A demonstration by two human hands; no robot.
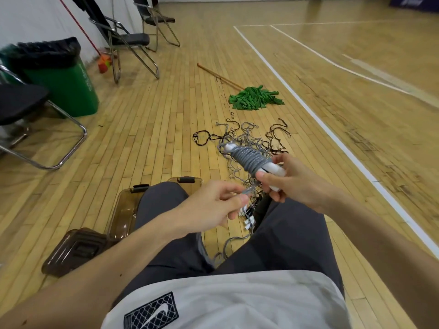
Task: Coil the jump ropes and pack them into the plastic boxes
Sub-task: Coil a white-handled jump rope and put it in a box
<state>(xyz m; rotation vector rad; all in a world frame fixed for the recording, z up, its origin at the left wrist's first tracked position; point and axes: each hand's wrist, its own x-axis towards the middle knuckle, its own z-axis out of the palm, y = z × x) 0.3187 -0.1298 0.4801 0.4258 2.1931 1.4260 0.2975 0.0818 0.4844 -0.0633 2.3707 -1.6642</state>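
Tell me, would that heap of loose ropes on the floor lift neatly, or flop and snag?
Probably floppy: the loose ropes lie in thin wavy loops, and similar grey cord winds tightly round the coiled rope in the right hand. Likely to snag, since grey and black strands cross. Probably light: thin cord.

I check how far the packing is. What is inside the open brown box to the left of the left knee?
No rope shows in the visible part of the brown box; the left knee covers the rest, so that part cannot be judged.
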